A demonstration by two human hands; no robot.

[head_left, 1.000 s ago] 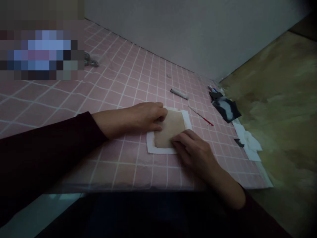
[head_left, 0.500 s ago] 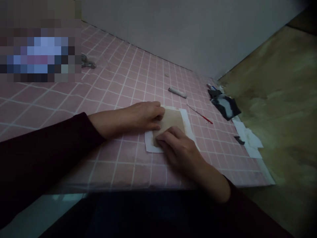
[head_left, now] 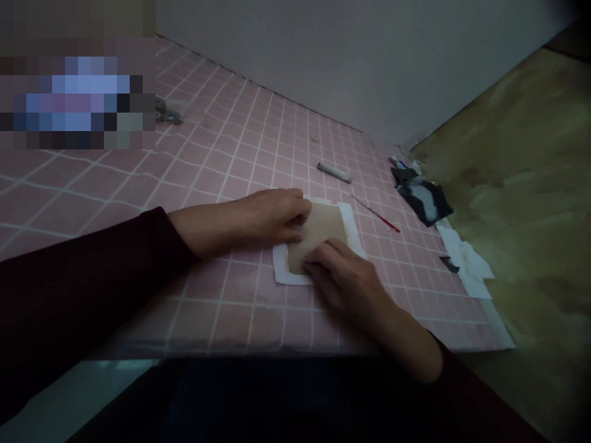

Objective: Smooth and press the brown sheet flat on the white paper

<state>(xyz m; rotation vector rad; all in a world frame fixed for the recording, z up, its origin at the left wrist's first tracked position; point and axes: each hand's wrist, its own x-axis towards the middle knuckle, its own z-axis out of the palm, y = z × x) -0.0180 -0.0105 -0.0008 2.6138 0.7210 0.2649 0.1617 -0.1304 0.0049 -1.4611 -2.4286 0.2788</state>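
A beige rectangular sheet (head_left: 327, 223) lies flat on a slightly larger piece of white paper (head_left: 284, 275) near the front of the table. My left hand (head_left: 284, 215) rests over the sheet's left side, fingers bent and thumb apart from them, pressing down rather than gripping. At the sheet's lower part, my right hand (head_left: 347, 274) has its thumb and fingers pinched together against the surface. Whatever sits in that pinch is too small or too hidden to make out.
A pink checked cloth (head_left: 240, 135) covers the table. Beyond the sheet lie a grey tube (head_left: 335, 173) and a thin red-handled tool (head_left: 385, 223). Black pieces (head_left: 425, 198) and white paper scraps (head_left: 468, 261) line the right edge. A clear object (head_left: 168, 112) is at far left.
My right hand has slid a little to the right along the lower part of the sheet, still pinched. The left hand stays in place; the whole view has shifted slightly.
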